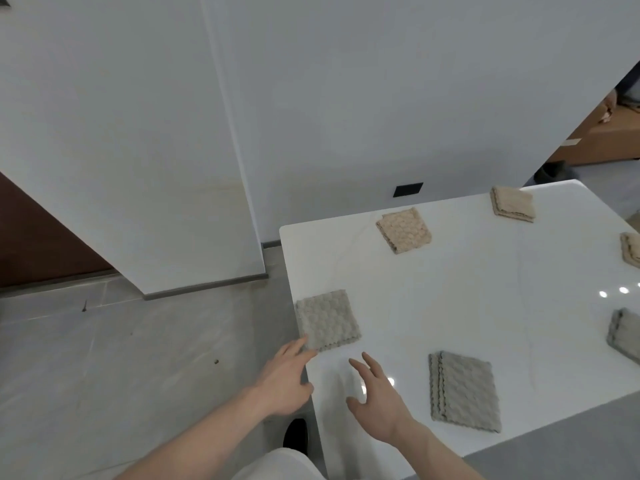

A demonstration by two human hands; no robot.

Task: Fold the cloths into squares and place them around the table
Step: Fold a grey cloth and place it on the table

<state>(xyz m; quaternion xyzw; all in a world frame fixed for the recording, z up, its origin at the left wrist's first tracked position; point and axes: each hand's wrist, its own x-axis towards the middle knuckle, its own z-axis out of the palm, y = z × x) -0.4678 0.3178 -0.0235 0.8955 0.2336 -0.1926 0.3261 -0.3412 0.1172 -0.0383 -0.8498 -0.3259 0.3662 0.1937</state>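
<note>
Right now both hands are over the near left corner of the white table (450, 299), and neither one holds anything. The left hand (285, 379) reaches forward with fingers straight, its fingertips (300, 342) at the near corner of a folded grey cloth (327, 320) that lies flat as a square by the table's left edge — touching it or just short of it, I cannot tell which. The right hand (375, 396) hovers over bare tabletop just beside it, fingers spread and relaxed, palm down. A second grey square (464, 389) lies near the front edge, to the right of that hand. Two beige squares sit along the far side, one (403, 230) towards the left and another (512, 204) near the far corner. At the right border two more folded cloths are partly cut off — a beige one (631, 252) and a grey one (625, 336).
</note>
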